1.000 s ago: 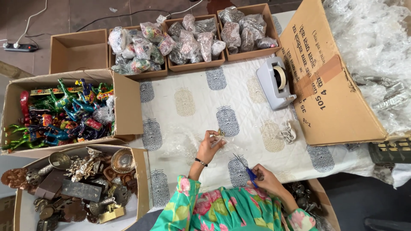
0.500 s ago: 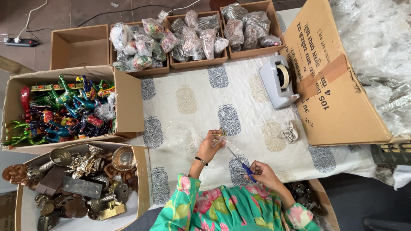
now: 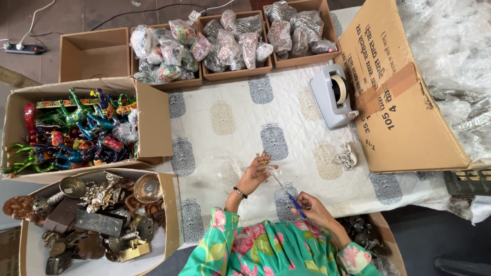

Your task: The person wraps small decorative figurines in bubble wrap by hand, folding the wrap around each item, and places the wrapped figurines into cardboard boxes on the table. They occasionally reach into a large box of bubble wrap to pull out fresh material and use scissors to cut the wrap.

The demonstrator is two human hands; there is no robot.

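Brass-coloured and small, the trinket sits pinched in the fingers of the left hand, held just above the printed cloth on the surface. The right hand has its fingers closed round a blue pen, and a clear plastic bag stretches between the two hands. I'd judge the film the weak point: the pen tip could pierce it, or the trinket could slip sideways and drop among the loose clear wrap. The tape dispenser stands well apart, beside the big cardboard carton.
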